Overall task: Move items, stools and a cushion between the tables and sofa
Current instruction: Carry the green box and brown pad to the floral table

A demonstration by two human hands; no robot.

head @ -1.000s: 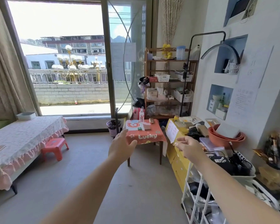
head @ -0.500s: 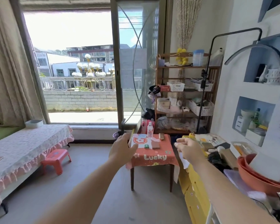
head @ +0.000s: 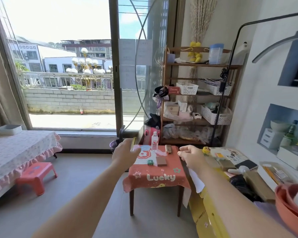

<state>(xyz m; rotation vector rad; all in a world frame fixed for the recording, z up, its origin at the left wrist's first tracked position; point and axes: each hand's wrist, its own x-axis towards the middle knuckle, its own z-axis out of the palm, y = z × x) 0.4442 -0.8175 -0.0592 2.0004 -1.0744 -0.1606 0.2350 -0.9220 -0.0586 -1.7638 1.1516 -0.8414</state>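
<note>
A small wooden table with a red "Lucky" cloth stands ahead of me. On it lie a picture book, a clear water bottle, a small green box, a brown block and a brown case. My left hand is stretched out over the table's left edge, fingers relaxed, holding nothing. My right hand hovers at the table's right edge with loosely curled fingers, empty. A red plastic stool stands beside the long table with a floral frilled cloth at left.
A wooden shelf unit full of baskets stands behind the small table. A yellow drawer cabinet with clutter and an orange basin lines the right wall. A white tray sits on the long table. Grey floor lies between.
I have walked closer to the small red-clothed table; it now looks larger and nearer. Both hands stay extended toward it, empty.
</note>
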